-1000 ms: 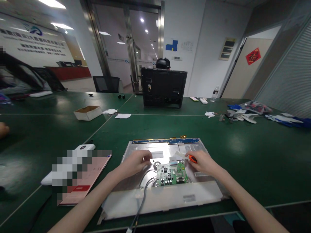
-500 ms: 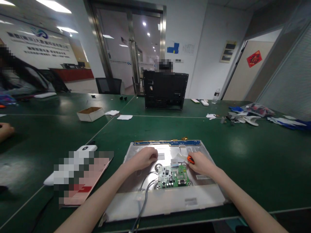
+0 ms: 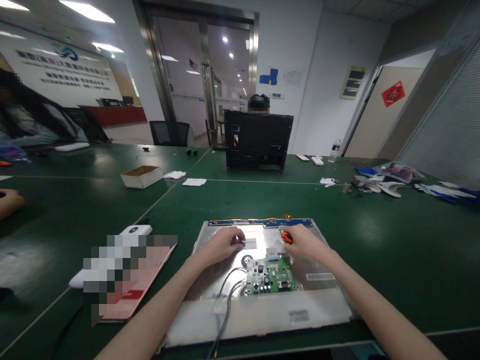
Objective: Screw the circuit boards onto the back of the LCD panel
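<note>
Silver display panel point(image 3: 330, 260) lies back-up on the green table point(image 3: 393, 235), close to the near edge; green circuit board point(image 3: 270, 275) sits on its lower middle, grey cables point(image 3: 225, 310) running from the board's left side toward the near edge.

Left hand point(image 3: 221, 244) rests on the panel left of centre, fingers curled, fingertips touching a small white label point(image 3: 249, 243); whether it pinches anything cannot be told.

Right hand point(image 3: 305, 242) closed round an orange-tipped tool point(image 3: 287, 237), tip just above the board near a pale ribbon strip point(image 3: 278, 243).

Writing: white stickers on the panel too small to read; wall sign point(image 3: 60, 70) at far left carries rows of characters, blurred; red diamond poster point(image 3: 392, 93) on the door at right bears one character, not legible.

Left of the panel: pink booklet point(image 3: 150, 270), partly pixelated; cardboard box point(image 3: 141, 176) farther back; black monitor shell point(image 3: 258, 140) upright across the table.
</note>
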A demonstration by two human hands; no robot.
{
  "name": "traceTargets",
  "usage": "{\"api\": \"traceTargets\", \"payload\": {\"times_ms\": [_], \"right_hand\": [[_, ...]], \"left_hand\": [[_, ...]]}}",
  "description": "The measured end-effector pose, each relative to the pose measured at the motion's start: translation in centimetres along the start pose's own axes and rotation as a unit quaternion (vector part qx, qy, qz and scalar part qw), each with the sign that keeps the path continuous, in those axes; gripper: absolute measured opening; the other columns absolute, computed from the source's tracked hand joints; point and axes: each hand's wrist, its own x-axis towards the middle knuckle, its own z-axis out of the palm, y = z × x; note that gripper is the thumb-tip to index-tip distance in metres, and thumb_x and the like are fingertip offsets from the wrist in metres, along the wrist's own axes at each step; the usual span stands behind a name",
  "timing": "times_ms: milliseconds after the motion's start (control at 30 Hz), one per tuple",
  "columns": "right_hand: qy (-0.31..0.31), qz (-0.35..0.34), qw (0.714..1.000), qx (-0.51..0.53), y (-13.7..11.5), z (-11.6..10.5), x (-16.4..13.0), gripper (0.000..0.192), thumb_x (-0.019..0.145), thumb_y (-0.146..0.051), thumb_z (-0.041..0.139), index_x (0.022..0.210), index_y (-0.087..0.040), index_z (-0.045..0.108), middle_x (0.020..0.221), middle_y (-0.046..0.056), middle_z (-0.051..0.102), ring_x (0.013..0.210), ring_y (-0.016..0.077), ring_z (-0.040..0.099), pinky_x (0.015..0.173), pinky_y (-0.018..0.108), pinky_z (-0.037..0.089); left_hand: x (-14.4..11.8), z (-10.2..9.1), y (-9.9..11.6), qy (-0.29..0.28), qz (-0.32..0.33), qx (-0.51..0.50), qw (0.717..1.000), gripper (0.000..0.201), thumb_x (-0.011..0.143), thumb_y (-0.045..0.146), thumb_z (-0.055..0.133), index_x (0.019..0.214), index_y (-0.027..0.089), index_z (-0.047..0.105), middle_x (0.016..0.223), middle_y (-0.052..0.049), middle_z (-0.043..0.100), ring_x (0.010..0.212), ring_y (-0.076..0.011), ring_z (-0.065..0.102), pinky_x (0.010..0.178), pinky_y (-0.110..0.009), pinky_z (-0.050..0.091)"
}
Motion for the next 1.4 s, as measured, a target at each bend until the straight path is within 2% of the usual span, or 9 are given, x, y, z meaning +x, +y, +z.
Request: {"api": "traceTargets", "payload": {"times_ms": [233, 433, 600, 733, 867, 967, 1067, 1200, 1400], "right_hand": [[-0.016, -0.107, 0.994, 0.016, -5.5, 1.4, 4.9, 0.011, 0.075, -0.018, 0.063, 0.084, -0.015, 0.068, 0.079, 0.007, 0.07, 0.069, 0.016, 0.056, 0.058, 0.025, 0.028], [-0.016, -0.147, 0.989, 0.026, -6.5, 2.8, 5.7, 0.015, 0.079, -0.021, 0.065, 0.093, -0.017, 0.07, 0.09, 0.008, 0.072, 0.079, 0.0182, 0.062, 0.064, 0.025, 0.032], [0.016, -0.131, 0.991, 0.027, -4.9, 1.4, 4.1, 0.01, 0.083, -0.024, 0.066, 0.087, -0.016, 0.066, 0.088, 0.008, 0.071, 0.079, 0.0182, 0.061, 0.064, 0.025, 0.032], [0.041, -0.111, 0.993, 0.014, -2.1, 0.3, 0.0, 0.01, 0.087, -0.019, 0.059, 0.096, -0.016, 0.064, 0.098, 0.009, 0.069, 0.087, 0.0199, 0.062, 0.07, 0.027, 0.035], [0.014, -0.115, 0.992, -0.057, 0.6, 1.0, -5.1, 0.02, 0.087, -0.014, 0.055, 0.106, -0.018, 0.063, 0.1, 0.008, 0.069, 0.081, 0.0193, 0.064, 0.065, 0.027, 0.038], [0.019, -0.184, 0.972, -0.147, 1.6, 2.4, -7.2, 0.032, 0.087, -0.017, 0.057, 0.119, -0.019, 0.059, 0.104, 0.011, 0.069, 0.074, 0.0189, 0.065, 0.055, 0.026, 0.037], [0.057, -0.27, 0.938, -0.211, 2.0, 3.6, -7.7, 0.035, 0.092, -0.013, 0.048, 0.126, -0.016, 0.054, 0.098, 0.01, 0.071, 0.062, 0.015, 0.063, 0.047, 0.026, 0.032], [0.114, -0.321, 0.916, -0.214, 2.9, 4.4, -7.2, 0.025, 0.094, -0.013, 0.047, 0.116, -0.015, 0.06, 0.093, 0.008, 0.071, 0.059, 0.0122, 0.061, 0.047, 0.025, 0.034], [0.131, -0.27, 0.949, -0.099, 3.9, 5.1, -6.9, 0.028, 0.086, -0.014, 0.054, 0.112, -0.018, 0.062, 0.106, 0.01, 0.072, 0.077, 0.0163, 0.067, 0.056, 0.024, 0.04]], "left_hand": [[0.0, 0.4, -0.3, 0.007, 0.014, 0.027, 1.0, 0.01, 0.08, 0.02, 0.06, 0.084, 0.017, 0.069, 0.083, -0.005, 0.069, 0.077, -0.0198, 0.061, 0.069, -0.027, 0.044], [0.2, 1.1, -0.3, 0.034, 0.029, 0.053, 0.998, 0.012, 0.083, 0.025, 0.06, 0.079, 0.016, 0.067, 0.076, -0.005, 0.067, 0.072, -0.0191, 0.059, 0.064, -0.026, 0.041], [0.1, 0.9, 0.0, 0.028, 0.017, 0.054, 0.998, 0.009, 0.083, 0.02, 0.059, 0.08, 0.016, 0.067, 0.079, -0.005, 0.067, 0.073, -0.0188, 0.06, 0.067, -0.027, 0.042], [-0.4, 0.2, 0.6, 0.031, 0.025, 0.064, 0.997, 0.01, 0.083, 0.019, 0.059, 0.087, 0.017, 0.068, 0.089, -0.006, 0.068, 0.082, -0.0206, 0.062, 0.073, -0.029, 0.044], [-0.8, -0.3, 1.5, 0.034, 0.059, 0.044, 0.997, 0.011, 0.08, 0.018, 0.062, 0.088, 0.018, 0.07, 0.097, -0.007, 0.067, 0.091, -0.0223, 0.061, 0.082, -0.032, 0.044], [-1.0, -0.3, 2.0, -0.001, 0.081, 0.012, 0.997, 0.01, 0.078, 0.017, 0.065, 0.086, 0.019, 0.071, 0.09, -0.005, 0.068, 0.086, -0.0208, 0.062, 0.078, -0.029, 0.044], [-1.1, -0.1, 2.1, -0.036, 0.092, -0.003, 0.995, 0.01, 0.078, 0.015, 0.065, 0.083, 0.018, 0.073, 0.08, -0.004, 0.069, 0.076, -0.0187, 0.061, 0.073, -0.028, 0.043], [-1.0, 0.1, 1.9, -0.056, 0.096, -0.018, 0.994, 0.016, 0.077, 0.009, 0.063, 0.081, 0.018, 0.076, 0.075, -0.003, 0.07, 0.069, -0.0161, 0.06, 0.069, -0.026, 0.041], [-1.1, 0.0, 1.9, -0.061, 0.116, -0.043, 0.991, 0.018, 0.08, 0.011, 0.061, 0.084, 0.018, 0.077, 0.079, -0.004, 0.073, 0.072, -0.0159, 0.063, 0.071, -0.025, 0.043]]}}
